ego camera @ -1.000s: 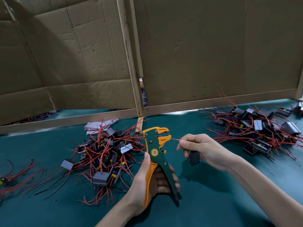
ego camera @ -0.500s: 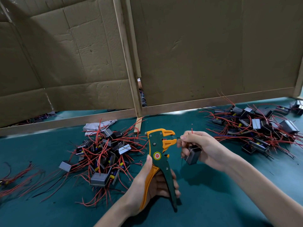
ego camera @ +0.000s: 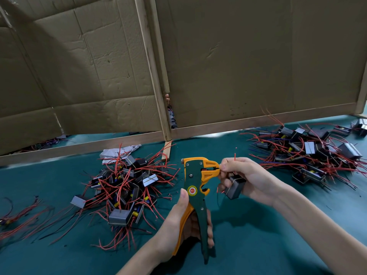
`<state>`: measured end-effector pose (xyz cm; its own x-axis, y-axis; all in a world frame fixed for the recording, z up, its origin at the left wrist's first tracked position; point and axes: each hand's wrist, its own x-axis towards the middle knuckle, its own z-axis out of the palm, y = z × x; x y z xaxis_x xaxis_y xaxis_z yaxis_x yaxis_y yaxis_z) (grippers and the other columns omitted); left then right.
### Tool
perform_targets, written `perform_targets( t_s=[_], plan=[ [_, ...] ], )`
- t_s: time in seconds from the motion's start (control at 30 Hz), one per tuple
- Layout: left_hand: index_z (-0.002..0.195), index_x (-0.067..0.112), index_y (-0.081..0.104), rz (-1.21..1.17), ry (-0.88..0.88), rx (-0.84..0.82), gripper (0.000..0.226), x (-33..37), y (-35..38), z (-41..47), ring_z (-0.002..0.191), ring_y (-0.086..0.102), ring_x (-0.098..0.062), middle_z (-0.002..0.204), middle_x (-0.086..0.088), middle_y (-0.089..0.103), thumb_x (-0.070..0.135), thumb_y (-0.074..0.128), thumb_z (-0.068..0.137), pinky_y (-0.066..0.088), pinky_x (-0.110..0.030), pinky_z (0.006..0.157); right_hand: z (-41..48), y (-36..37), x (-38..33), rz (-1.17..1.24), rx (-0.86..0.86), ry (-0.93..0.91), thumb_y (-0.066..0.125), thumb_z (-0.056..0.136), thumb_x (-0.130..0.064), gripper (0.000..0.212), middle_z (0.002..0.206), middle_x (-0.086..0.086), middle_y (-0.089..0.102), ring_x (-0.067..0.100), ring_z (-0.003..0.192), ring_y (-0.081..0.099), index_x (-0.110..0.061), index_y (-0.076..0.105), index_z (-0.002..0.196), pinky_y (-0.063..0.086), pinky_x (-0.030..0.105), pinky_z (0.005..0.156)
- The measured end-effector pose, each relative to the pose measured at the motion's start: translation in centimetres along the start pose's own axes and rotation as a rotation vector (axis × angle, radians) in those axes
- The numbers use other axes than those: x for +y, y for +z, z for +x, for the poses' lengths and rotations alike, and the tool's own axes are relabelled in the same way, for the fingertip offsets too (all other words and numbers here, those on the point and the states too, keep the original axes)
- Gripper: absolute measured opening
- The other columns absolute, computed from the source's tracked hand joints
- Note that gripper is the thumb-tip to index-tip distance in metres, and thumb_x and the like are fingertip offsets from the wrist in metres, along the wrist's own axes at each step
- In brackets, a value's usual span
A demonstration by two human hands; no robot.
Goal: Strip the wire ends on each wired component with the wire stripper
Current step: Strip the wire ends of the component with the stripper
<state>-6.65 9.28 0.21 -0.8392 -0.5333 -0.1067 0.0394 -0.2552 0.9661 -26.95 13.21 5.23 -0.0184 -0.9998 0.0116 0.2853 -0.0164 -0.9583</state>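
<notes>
One wire stripper (ego camera: 195,187), green-bodied with orange jaws and one orange handle, stood nearly upright over the teal table (ego camera: 258,245). Its long axis ran from the handles near the person up to the head farther away, and the jaws pointed right. A round red-and-yellow sticker (ego camera: 192,190) sat on its body; the writing on it was too small to read.

The left hand (ego camera: 178,221) gripped the stripper, fingers curled round both handles and the thumb laid up the orange one to just beside the sticker. The right hand (ego camera: 252,175) held one grey boxy component (ego camera: 235,187) just right of the tool, and its thumb and forefinger were pinched together right at the tips of the jaws. What they pinched was too small to make out. One red wire (ego camera: 235,156) stuck straight up above this hand.

Two heaps of like components lay on the table: a left heap (ego camera: 127,185) and a right heap (ego camera: 309,155), both too tangled in red wire to count. Loose wires (ego camera: 19,213) lay at the far left, and a crumpled white rag (ego camera: 117,151) lay behind the left heap. Two cardboard panels (ego camera: 248,56) stood along the back.
</notes>
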Motion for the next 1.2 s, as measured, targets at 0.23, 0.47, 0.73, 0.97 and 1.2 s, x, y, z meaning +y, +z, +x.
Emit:
perform_targets(
  t_s=[0.23,0.47,0.73,0.97,1.2],
  plan=[
    [0.061,0.009,0.055,0.038,0.046,0.199,0.082,-1.0,0.3,0.2,0.041,0.044,-0.022,0.053,-0.012,0.047,0.082,0.021,0.074,0.039,-0.026,0.045,0.1,0.1,0.4,-0.057,-0.029,0.049,0.067,0.076,-0.014,0.012,0.065,0.011,0.053,0.021,0.054,0.052,-0.01,0.062,0.066,0.05,0.036,0.068],
    [0.096,-0.003,0.061,-0.115,0.021,0.07,0.082,0.2,-0.1,0.5,0.076,0.065,-0.035,0.082,-0.021,0.063,0.068,0.023,0.081,0.055,-0.04,0.072,-0.2,-0.5,-0.2,-0.058,-0.059,-0.017,0.062,0.079,-0.011,0.013,0.081,0.009,0.059,0.015,0.057,0.054,-0.014,0.063,0.066,0.047,0.03,0.065],
    [0.101,-0.008,0.06,-0.255,0.013,0.158,0.085,0.4,-0.4,0.8,0.078,0.065,-0.037,0.086,-0.027,0.062,0.07,0.029,0.086,0.054,-0.046,0.077,0.1,0.1,-2.5,-0.241,0.088,-0.282,0.061,0.081,-0.018,0.013,0.087,-0.004,0.065,0.008,0.084,0.058,-0.009,0.069,0.079,0.043,0.024,0.083],
    [0.097,-0.008,0.062,-0.275,0.002,0.178,0.086,0.2,-0.3,1.0,0.078,0.065,-0.038,0.085,-0.027,0.062,0.071,0.032,0.082,0.055,-0.045,0.075,4.2,6.6,-6.1,-0.471,0.24,-0.632,0.061,0.091,-0.005,0.019,0.096,0.009,0.057,0.003,0.062,0.059,-0.019,0.071,0.083,0.051,0.017,0.06],
    [0.095,-0.009,0.062,-0.312,0.014,0.217,0.085,0.2,-0.3,1.0,0.077,0.064,-0.038,0.083,-0.028,0.061,0.071,0.033,0.083,0.054,-0.049,0.077,8.9,13.3,-4.0,-0.97,-0.154,-0.307,0.07,0.087,-0.017,0.067,0.146,0.008,0.046,0.021,0.131,0.048,-0.012,0.039,0.145,0.039,0.038,0.11]
  ],
)
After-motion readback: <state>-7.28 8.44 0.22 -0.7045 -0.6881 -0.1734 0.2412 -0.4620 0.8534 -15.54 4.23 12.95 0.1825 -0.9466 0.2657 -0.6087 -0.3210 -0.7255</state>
